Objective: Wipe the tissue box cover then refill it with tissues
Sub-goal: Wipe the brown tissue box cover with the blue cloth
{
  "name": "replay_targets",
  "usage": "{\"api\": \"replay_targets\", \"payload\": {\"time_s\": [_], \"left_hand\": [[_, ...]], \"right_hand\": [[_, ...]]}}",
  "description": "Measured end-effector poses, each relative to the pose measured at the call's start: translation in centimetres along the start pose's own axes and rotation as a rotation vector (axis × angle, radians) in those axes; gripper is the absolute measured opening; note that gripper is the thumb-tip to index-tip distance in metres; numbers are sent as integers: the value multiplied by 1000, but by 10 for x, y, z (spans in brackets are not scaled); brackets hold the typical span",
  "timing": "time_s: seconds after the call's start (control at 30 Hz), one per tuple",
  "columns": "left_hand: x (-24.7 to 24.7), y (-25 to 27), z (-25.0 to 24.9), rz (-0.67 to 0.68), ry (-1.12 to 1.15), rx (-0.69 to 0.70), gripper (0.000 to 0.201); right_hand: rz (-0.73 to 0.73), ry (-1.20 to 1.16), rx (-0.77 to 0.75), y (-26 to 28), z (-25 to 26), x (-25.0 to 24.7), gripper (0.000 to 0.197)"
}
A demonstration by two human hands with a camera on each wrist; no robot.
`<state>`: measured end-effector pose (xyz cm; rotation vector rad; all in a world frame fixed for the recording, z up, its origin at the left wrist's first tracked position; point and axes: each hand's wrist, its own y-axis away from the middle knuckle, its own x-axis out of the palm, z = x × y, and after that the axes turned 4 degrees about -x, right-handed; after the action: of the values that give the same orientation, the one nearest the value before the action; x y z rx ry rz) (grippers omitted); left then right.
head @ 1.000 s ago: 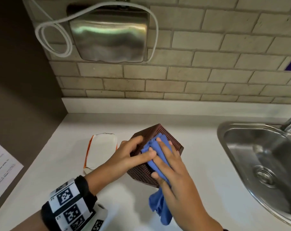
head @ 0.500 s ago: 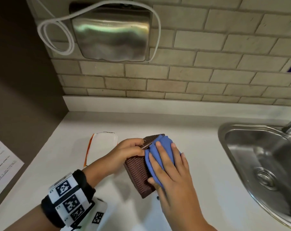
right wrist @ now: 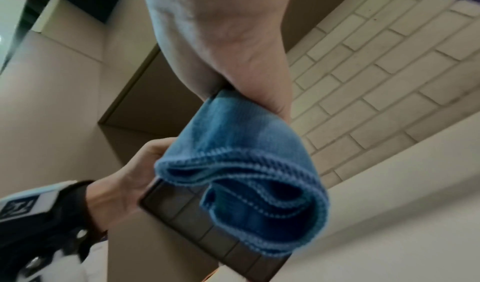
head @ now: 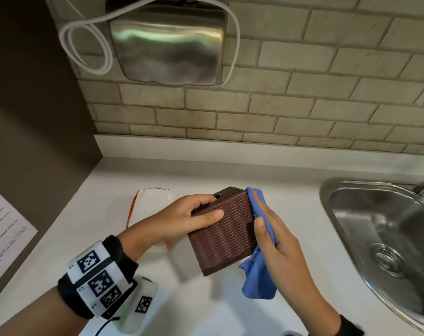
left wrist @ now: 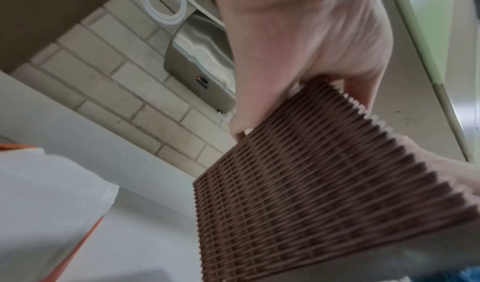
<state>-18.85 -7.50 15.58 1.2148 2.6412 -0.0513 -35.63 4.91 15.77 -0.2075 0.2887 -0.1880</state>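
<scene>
Flanking cover [head: 223, 229]: tissue pack [head: 150, 204], sink [head: 385, 238]

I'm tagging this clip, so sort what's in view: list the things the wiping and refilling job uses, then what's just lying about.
In use:
- tissue box cover, gripped by the left hand
- blue cloth, pressed to the cover's side by the right hand
- white tissue pack on the counter

Lying about:
- sink
- hand dryer
- white cable
- printed sheet

1. You work at a white countertop [head: 206, 173] that meets a brick wall at the back.
2. A steel sink [head: 339, 214] is set into it at your right.
3. A white packet with an orange edge [head: 152, 202] lies flat on it at your left.
</scene>
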Motion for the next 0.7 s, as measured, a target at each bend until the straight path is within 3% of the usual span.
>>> {"api": "replay_targets", "payload": {"time_s": [0.13,0.27,0.37,0.57,0.6,0.7], "left_hand": [[-3,0,0,-81,-194,51,38],[2,-2,-4,-130,-221,68,28],[4,-4,-6,-151,-237,19,39],[1,0,-7,-110,-199,-6,45],[1,0,-6,-113,-182,-11,44],[-1,0,-5,-126,-75,-23,33]], "right_hand": [[-5,81,-39,9,-11,5,48],[-18,435,-279,7,-17,9,46],[-33,550,-414,3,-25,9,48],[30,-134,85,-14,-14,-5,35],[39,-144,94,-14,-11,-4,35],[5,-19,-67,-6,1,4,36]]}}
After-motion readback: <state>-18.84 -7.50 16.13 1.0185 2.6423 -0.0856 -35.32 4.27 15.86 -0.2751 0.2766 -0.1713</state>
